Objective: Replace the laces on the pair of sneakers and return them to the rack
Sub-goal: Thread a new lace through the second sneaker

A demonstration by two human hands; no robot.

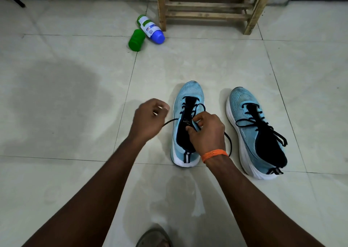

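Two blue shoes sit on the floor tiles (75, 100). The near sneaker (189, 94) is in the middle. The other sneaker (243, 103) stands apart at its 3 o'clock, already laced. The left hand (150, 117) is blurry. It is at 9 o'clock of the near sneaker, fingers curled round one end of the black lace (170, 121). The right hand (206, 132) pinches the lace over the tongue and hides part of it. The wooden rack (207, 7), top cut off, is at 12 o'clock, with a bottle (150, 29) lying at 11 o'clock
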